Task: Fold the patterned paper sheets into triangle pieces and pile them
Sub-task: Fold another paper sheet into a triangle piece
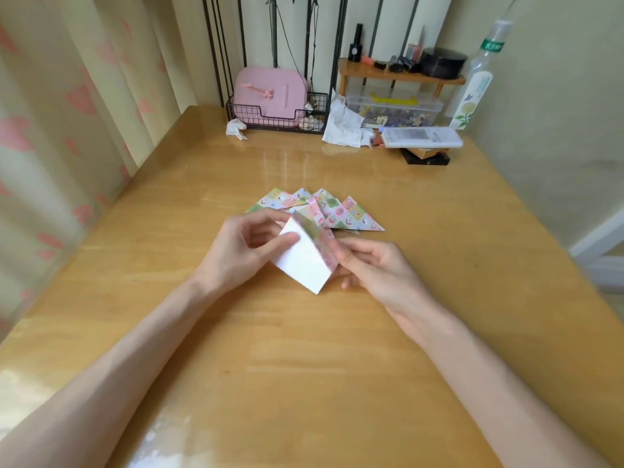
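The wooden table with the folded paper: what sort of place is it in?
Likely a home bedroom or dressing corner: floral curtains, cosmetics on a small wooden shelf, a pink case in a wire basket.

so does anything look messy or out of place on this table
Minor things: crumpled white tissues lie loose by the wire basket at the back, and the folded triangles are fanned out, overlapping, rather than stacked squarely. The sheet held by the left hand and right hand looks undamaged.

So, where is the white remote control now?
In the head view, the white remote control lies at the far right of the wooden table, on a small dark box, just in front of the clear storage box.
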